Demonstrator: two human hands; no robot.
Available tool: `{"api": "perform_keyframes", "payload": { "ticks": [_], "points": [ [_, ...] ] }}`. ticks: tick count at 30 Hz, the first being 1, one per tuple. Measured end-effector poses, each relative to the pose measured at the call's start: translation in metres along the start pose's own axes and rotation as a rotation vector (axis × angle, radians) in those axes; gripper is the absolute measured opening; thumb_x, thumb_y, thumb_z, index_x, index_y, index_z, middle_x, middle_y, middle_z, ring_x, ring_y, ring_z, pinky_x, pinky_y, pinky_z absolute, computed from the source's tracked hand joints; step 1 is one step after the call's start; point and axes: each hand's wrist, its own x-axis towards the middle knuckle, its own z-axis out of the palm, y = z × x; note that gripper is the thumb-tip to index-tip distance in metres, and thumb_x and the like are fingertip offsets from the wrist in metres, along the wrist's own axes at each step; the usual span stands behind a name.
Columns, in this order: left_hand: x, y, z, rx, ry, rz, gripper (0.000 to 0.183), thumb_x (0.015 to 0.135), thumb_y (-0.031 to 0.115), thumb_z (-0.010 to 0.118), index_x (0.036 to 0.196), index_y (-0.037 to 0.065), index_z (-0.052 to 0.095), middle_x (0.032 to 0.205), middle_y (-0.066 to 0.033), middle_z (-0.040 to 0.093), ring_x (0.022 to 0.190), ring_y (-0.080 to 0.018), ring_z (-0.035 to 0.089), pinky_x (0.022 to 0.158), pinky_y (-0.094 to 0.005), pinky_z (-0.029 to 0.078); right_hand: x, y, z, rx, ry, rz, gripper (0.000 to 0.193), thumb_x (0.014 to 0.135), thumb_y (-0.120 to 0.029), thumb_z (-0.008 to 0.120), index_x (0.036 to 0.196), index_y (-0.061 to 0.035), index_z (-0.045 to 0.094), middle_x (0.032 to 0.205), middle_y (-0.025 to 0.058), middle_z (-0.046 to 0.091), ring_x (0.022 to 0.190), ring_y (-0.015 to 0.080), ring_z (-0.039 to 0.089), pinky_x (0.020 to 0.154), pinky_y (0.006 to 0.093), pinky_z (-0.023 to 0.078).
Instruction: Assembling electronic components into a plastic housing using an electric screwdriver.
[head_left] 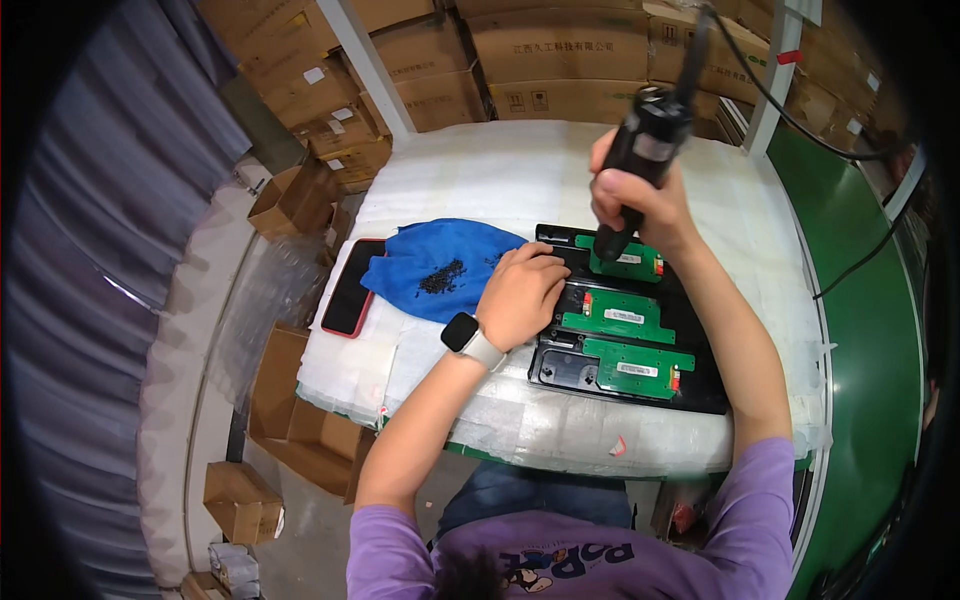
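My right hand (645, 200) is wrapped round a black electric screwdriver (640, 150), held upright with its nose down at the farthest green circuit board (640, 262). Its bit tip is hidden. That board lies in a black plastic housing (560, 262); two more boards, a middle one (622, 316) and a near one (640, 368), sit in black housings beside it. My left hand (520, 292), with a watch at the wrist, lies with fingers stretched on the left edge of the housings. Left of it, a heap of small black screws (440, 276) rests on a blue cloth (420, 240).
A phone in a red case (350, 290) lies left of the cloth. White foam sheeting (460, 160) covers the table. Cardboard boxes (560, 50) are stacked behind; an open box (290, 420) stands at the left. A black cable (760, 90) hangs at the upper right, near a green surface (860, 350).
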Motion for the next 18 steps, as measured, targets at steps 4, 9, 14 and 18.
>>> {"api": "perform_keyframes", "payload": {
  "ticks": [4, 9, 14, 18],
  "points": [
    [-0.014, -0.009, -0.034, 0.189, 0.168, -0.247, 0.012, 0.075, 0.008, 0.06, 0.085, 0.003, 0.064, 0.087, -0.0121, 0.061, 0.086, -0.0297, 0.057, 0.074, -0.0352, 0.047, -0.007, -0.033, -0.002, 0.138, -0.03, -0.021, 0.027, 0.078, -0.023, 0.056, 0.09, -0.0031, 0.042, 0.051, -0.0001, 0.039, 0.039, 0.0094, 0.035, 0.042, 0.0233, 0.031],
    [-0.058, -0.049, -0.066, 0.524, -0.056, -0.678, 0.014, 0.074, 0.016, 0.067, 0.08, 0.004, 0.063, 0.074, -0.0115, 0.06, 0.064, -0.0291, 0.058, 0.057, -0.038, 0.046, -0.009, -0.061, 0.01, 0.141, -0.017, -0.028, 0.031, 0.08, -0.031, 0.051, 0.093, -0.0042, 0.042, 0.051, -0.002, 0.038, 0.038, 0.0076, 0.034, 0.043, 0.0232, 0.033],
    [-0.06, -0.069, -0.061, 0.412, -0.026, -0.574, 0.011, 0.072, 0.01, 0.067, 0.078, 0.002, 0.063, 0.073, -0.0125, 0.06, 0.066, -0.0303, 0.058, 0.058, -0.0374, 0.046, -0.016, -0.068, 0.014, 0.162, -0.045, -0.011, 0.033, 0.079, -0.032, 0.051, 0.092, -0.0037, 0.042, 0.051, -0.0023, 0.039, 0.038, 0.0074, 0.035, 0.044, 0.0229, 0.035],
    [-0.053, -0.069, -0.061, 0.443, 0.109, -0.509, 0.005, 0.074, 0.006, 0.062, 0.077, 0.002, 0.064, 0.072, -0.0145, 0.058, 0.066, -0.0324, 0.057, 0.059, -0.0387, 0.046, -0.017, -0.068, 0.015, 0.082, -0.018, -0.001, 0.031, 0.079, -0.03, 0.051, 0.092, -0.0032, 0.042, 0.051, -0.002, 0.039, 0.038, 0.0075, 0.035, 0.043, 0.0233, 0.034]
  ]
}}
